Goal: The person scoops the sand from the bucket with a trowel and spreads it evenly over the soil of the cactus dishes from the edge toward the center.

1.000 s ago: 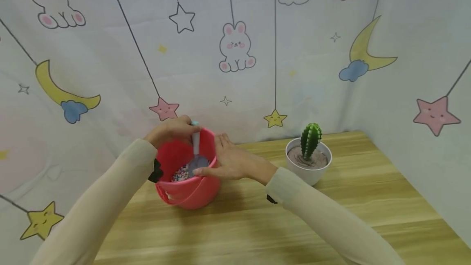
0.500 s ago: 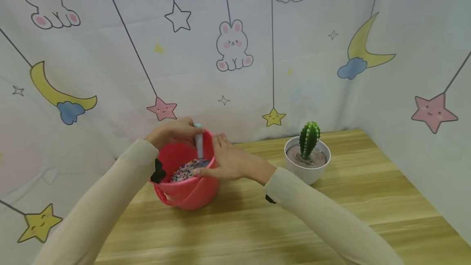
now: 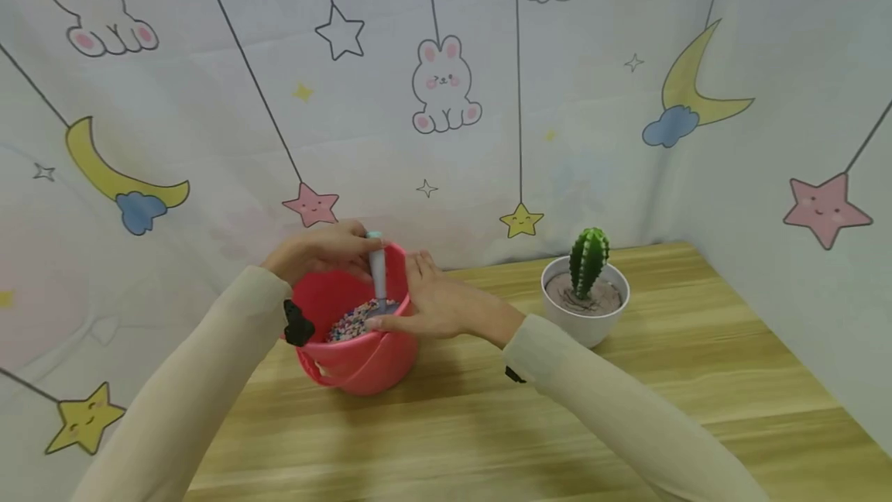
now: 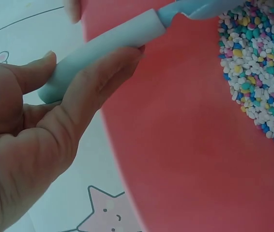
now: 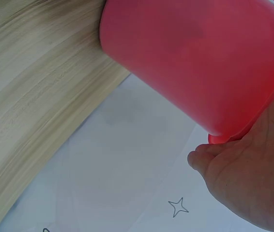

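Note:
In the head view a red bucket (image 3: 362,366) stands upright on the table, partly filled with small multicoloured pebbles (image 3: 348,322). My left hand (image 3: 322,249) is over its left side and grips the pale blue-grey handle of a small shovel (image 3: 378,273). The shovel points down into the bucket, its blade partly sunk among the pebbles and partly hidden by the rim and right thumb. In the left wrist view, fingers and thumb wrap the shovel handle (image 4: 108,43). My right hand (image 3: 449,304) presses against the bucket's right rim, fingers straight and thumb across the near edge.
To the right of the bucket stands a white pot (image 3: 585,324) with a green cactus (image 3: 588,262). The wooden table (image 3: 530,440) meets a white cloth backdrop (image 3: 390,153) printed with rabbits, stars and moons. The bucket's handle (image 3: 362,374) hangs down at its front.
The shovel blade has sunk from above the pebbles into them, toward the bucket's right side, and the handle stands more upright. The right hand has stayed at the rim.

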